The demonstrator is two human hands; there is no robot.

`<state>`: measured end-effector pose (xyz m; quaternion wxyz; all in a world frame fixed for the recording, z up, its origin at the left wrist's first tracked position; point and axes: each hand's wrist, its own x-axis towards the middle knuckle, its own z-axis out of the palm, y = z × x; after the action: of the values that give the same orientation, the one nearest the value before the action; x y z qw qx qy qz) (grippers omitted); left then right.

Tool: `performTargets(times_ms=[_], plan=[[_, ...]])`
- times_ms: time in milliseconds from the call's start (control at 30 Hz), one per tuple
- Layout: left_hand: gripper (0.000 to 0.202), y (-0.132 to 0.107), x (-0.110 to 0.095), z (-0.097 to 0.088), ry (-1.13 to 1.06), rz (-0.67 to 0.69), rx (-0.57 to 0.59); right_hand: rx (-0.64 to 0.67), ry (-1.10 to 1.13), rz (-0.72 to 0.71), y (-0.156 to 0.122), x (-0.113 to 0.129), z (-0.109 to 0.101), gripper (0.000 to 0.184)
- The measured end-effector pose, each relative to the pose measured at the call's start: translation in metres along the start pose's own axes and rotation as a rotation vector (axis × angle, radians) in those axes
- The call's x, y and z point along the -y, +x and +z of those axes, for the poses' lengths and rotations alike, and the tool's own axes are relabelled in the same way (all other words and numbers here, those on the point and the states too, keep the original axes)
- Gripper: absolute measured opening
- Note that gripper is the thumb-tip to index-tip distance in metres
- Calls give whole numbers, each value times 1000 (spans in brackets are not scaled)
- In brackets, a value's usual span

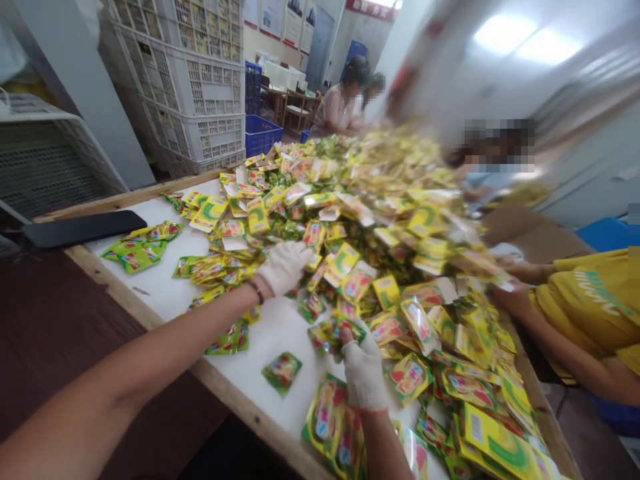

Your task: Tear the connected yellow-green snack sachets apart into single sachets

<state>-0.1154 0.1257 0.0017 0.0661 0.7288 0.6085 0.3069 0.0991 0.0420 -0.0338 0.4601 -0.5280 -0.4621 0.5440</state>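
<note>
My left hand point(284, 268), in a white glove with bare fingertips hidden from me, lies at the near edge of a heap of yellow boxes, its fingers stretched toward a small box point(314, 235). Nothing shows in its grasp. My right hand point(366, 375), gloved too, is closed with the thumb on top of several green sachets point(333, 333) with red fruit prints. Below them a single sachet point(283, 372) lies on the white tabletop point(255, 387). Flat yellow cartons point(325, 417) lie beside my right wrist.
A wooden rim point(240, 407) borders the table. A black phone point(85, 228) lies at the left corner near loose sachets point(137, 250). White crates point(210, 87) are stacked behind. A person in a yellow shirt point(590, 300) works at the right; others sit at the far side.
</note>
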Motion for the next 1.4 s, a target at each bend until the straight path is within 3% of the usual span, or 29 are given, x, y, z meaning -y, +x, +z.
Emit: performTargets(times_ms=[100,133,200,300,367,433,467,533,600,667,733,867,1000,1133,1233,1400], plan=[[11,4,3,-13,14,-64,-74,24,37,-19,-1,-1,-1,35],[12,-2,-1,-17,-53,-106,-107,37,53,-32,-2,-1,-1,34],[21,-20,-13,-22,-392,-222,-127,79,95,-48,-3,-2,2,34],[45,-58,-32,-18,-1077,-413,26,121,171,-5,-3,-3,9,37],[54,-82,-39,-13,-1183,-505,139,112,189,60,-3,-4,11,40],[64,-100,-40,-11,-974,-521,69,108,161,113,-4,-3,10,43],[71,-106,-39,-12,-773,-459,9,115,136,132,-5,-2,9,43],[83,-111,-36,-18,-306,-199,-45,146,91,152,-8,1,7,42],[75,-110,-35,-23,43,102,74,197,59,166,-10,4,6,40],[54,-107,-35,-25,176,254,242,238,39,176,-12,6,7,39],[42,-106,-34,-21,196,204,315,202,38,167,-13,6,7,39],[42,-112,-32,-9,222,22,259,139,-14,106,-13,11,4,36],[30,-120,-33,-6,273,94,313,326,-112,110,-10,19,-5,33],[31,-122,-37,-3,258,166,277,319,-222,155,-5,19,-11,34],[34,-125,-45,1,231,125,244,222,-305,34,-7,15,-7,32],[40,-129,-61,7,278,-79,293,92,-484,-237,-18,8,12,22]])
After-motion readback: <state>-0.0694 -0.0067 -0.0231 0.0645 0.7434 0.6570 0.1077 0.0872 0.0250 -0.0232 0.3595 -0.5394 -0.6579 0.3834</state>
